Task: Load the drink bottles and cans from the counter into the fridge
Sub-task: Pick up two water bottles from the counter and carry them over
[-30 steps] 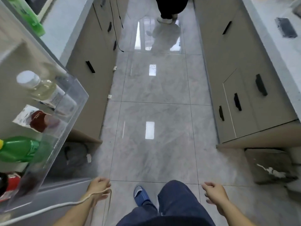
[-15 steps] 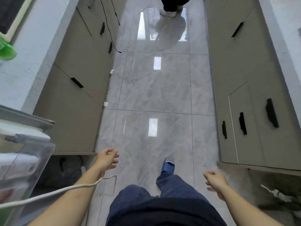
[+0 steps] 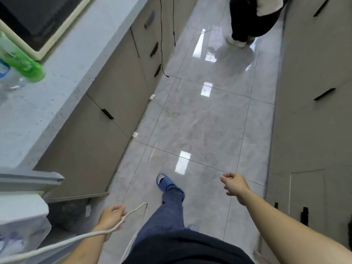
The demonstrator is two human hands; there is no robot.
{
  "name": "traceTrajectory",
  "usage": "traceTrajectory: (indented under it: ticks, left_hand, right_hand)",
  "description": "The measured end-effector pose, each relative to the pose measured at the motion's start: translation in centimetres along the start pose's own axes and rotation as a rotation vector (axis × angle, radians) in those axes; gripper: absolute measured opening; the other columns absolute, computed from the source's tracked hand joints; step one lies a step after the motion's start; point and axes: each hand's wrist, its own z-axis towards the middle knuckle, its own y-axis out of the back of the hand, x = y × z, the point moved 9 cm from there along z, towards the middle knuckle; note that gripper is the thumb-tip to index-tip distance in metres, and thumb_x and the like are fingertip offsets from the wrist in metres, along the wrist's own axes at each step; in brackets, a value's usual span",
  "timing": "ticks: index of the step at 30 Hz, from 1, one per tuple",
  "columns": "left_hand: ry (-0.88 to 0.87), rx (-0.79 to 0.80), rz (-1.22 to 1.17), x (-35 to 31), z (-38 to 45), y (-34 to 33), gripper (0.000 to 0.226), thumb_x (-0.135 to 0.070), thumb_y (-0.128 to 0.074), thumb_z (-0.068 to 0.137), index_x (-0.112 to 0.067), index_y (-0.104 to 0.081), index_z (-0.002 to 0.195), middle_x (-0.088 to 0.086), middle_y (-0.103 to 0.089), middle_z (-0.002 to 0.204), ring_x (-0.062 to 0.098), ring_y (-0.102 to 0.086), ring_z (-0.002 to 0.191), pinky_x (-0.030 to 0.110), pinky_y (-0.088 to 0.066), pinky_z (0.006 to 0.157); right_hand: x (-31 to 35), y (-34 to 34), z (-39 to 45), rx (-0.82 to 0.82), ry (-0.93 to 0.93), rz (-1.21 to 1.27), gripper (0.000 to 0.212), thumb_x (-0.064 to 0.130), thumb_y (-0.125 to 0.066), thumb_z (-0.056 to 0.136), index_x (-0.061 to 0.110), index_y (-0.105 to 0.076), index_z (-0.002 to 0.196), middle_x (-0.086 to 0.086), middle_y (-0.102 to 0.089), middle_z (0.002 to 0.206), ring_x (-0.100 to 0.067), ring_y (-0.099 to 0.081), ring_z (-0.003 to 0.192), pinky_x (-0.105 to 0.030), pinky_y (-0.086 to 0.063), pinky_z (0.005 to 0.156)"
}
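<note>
A green bottle (image 3: 22, 60) lies on the pale counter (image 3: 62, 73) at the far left, with a clear plastic bottle (image 3: 9, 79) beside it at the frame's edge. The fridge door's top edge (image 3: 28, 180) and its clear shelf (image 3: 21, 221) show at the lower left. My left hand (image 3: 111, 218) hangs low near the fridge, fingers loosely curled and holding nothing; a white cord (image 3: 80, 239) crosses over its wrist. My right hand (image 3: 235, 184) hangs over the floor, fingers loosely curled, also holding nothing.
Grey cabinets with black handles (image 3: 107, 113) line both sides of a glossy tiled aisle (image 3: 200, 121). Another person's legs (image 3: 247, 21) stand at the far end. A dark sink (image 3: 38, 18) is set in the counter. My blue slipper (image 3: 164, 181) steps forward.
The view has swung away from the fridge door shelves toward the counter. The green bottle on the counter has come into view. I have stepped forward; both hands swing free.
</note>
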Motion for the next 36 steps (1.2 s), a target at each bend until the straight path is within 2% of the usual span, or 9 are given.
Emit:
traceTrajectory:
  ticks: [2, 8, 10, 14, 19, 25, 30, 32, 36]
  left_hand:
    - [0.054, -0.005, -0.072, -1.6, 1.5, 0.3, 0.013, -0.01, -0.052, 0.099, -0.005, -0.06, 0.09, 0.012, -0.057, 0.071, 0.018, -0.047, 0.048, 0.019, -0.039, 0.042]
    - [0.046, -0.031, -0.293, -11.5, 4.5, 2.3, 0.008, -0.013, -0.052, 0.099, -0.014, -0.059, 0.101, 0.003, -0.057, 0.074, 0.012, -0.048, 0.05, 0.021, -0.041, 0.049]
    - [-0.003, -0.058, -0.364, -15.2, 5.1, 3.3, 0.01, -0.01, -0.051, 0.099, -0.015, -0.057, 0.107, 0.002, -0.056, 0.075, 0.008, -0.05, 0.046, 0.019, -0.041, 0.045]
    - [-0.036, -0.146, -0.486, -19.7, 5.5, 4.8, 0.008, -0.018, -0.054, 0.1, -0.015, -0.059, 0.105, 0.008, -0.061, 0.086, 0.015, -0.055, 0.06, 0.021, -0.045, 0.043]
    - [0.004, -0.242, -0.641, -21.5, 5.6, 6.1, 0.012, -0.02, -0.056, 0.098, -0.01, -0.062, 0.103, 0.012, -0.064, 0.085, 0.017, -0.056, 0.056, 0.023, -0.044, 0.042]
    - [0.052, -0.402, -0.779, -22.5, 3.0, 6.8, 0.014, -0.021, -0.058, 0.096, -0.01, -0.066, 0.099, 0.007, -0.068, 0.079, 0.019, -0.058, 0.06, 0.026, -0.044, 0.053]
    - [0.046, -0.501, -0.863, -25.5, 0.7, 8.5, 0.016, -0.028, -0.058, 0.096, -0.015, -0.066, 0.099, 0.008, -0.07, 0.085, 0.016, -0.062, 0.066, 0.027, -0.05, 0.055]
    - [0.016, -0.544, -0.891, -26.6, -0.3, 10.1, 0.015, -0.03, -0.057, 0.097, -0.018, -0.064, 0.102, 0.009, -0.071, 0.092, 0.017, -0.064, 0.072, 0.024, -0.053, 0.059]
    - [-0.062, -0.675, -0.883, -28.1, -2.3, 15.3, 0.015, -0.034, -0.057, 0.097, -0.025, -0.064, 0.107, 0.001, -0.072, 0.099, 0.019, -0.069, 0.085, 0.025, -0.057, 0.066]
  right_hand:
    - [2.2, -0.1, 1.8, 0.005, 0.007, -0.061, 0.009, 0.018, -0.063, 0.091, 0.012, -0.061, 0.084, -0.006, -0.052, 0.072, -0.023, -0.045, 0.065, -0.028, -0.041, 0.054]
    - [10.1, -0.2, 5.8, 0.009, 0.026, -0.229, 0.01, 0.024, -0.063, 0.093, 0.014, -0.063, 0.09, -0.011, -0.064, 0.086, -0.028, -0.057, 0.076, -0.033, -0.05, 0.063]
    - [13.1, -0.3, 7.5, 0.012, 0.028, -0.262, 0.01, 0.024, -0.064, 0.092, 0.014, -0.063, 0.092, -0.011, -0.064, 0.087, -0.028, -0.057, 0.077, -0.031, -0.05, 0.062]
    - [18.9, -1.9, 10.5, 0.055, 0.052, -0.348, 0.011, 0.022, -0.066, 0.091, 0.011, -0.064, 0.089, -0.01, -0.061, 0.076, -0.027, -0.054, 0.069, -0.028, -0.048, 0.056]
    - [27.5, -5.9, 14.7, 0.141, 0.126, -0.469, 0.016, 0.016, -0.073, 0.086, 0.002, -0.065, 0.084, -0.012, -0.054, 0.062, -0.024, -0.047, 0.054, -0.024, -0.042, 0.045]
    - [41.5, -15.9, 14.6, 0.391, 0.384, -0.613, 0.014, 0.016, -0.072, 0.087, 0.004, -0.065, 0.083, -0.005, -0.056, 0.052, -0.022, -0.05, 0.046, -0.027, -0.042, 0.048]
    - [50.5, -25.7, 8.4, 0.631, 0.643, -0.666, 0.008, 0.02, -0.066, 0.092, 0.013, -0.065, 0.09, -0.004, -0.064, 0.076, -0.021, -0.058, 0.071, -0.033, -0.048, 0.07]
    - [52.5, -29.0, 5.0, 0.738, 0.707, -0.692, 0.01, 0.021, -0.065, 0.093, 0.012, -0.065, 0.088, -0.003, -0.063, 0.077, -0.02, -0.058, 0.074, -0.034, -0.048, 0.073]
    - [55.2, -35.6, -2.7, 0.916, 0.832, -0.729, 0.011, 0.027, -0.065, 0.093, 0.019, -0.066, 0.101, -0.002, -0.067, 0.09, -0.019, -0.063, 0.085, -0.04, -0.054, 0.085]
